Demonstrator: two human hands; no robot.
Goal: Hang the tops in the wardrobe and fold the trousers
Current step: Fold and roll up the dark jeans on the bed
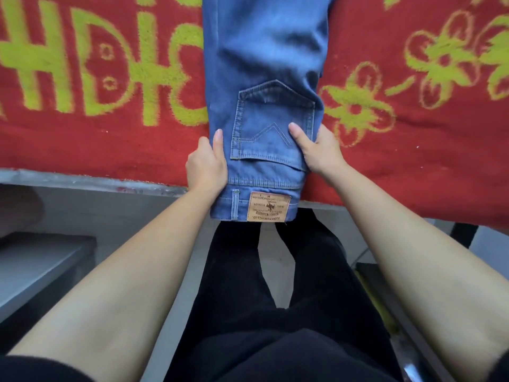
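Blue jeans (264, 64) lie lengthwise on a red blanket, folded in half along their length, back pocket up. Their waistband with a brown leather label (268, 206) hangs slightly over the near edge. My left hand (206, 164) grips the jeans' left edge near the waist, thumb on top. My right hand (316, 150) grips the right edge beside the pocket, thumb pressing on the denim. The far ends of the legs run out of the top of the view.
The red blanket (110, 139) with yellow-green letters and flowers covers a raised surface with a grey metal edge (82, 179). My legs in black trousers (275, 312) stand below. A grey step or ledge (41, 266) lies at lower left.
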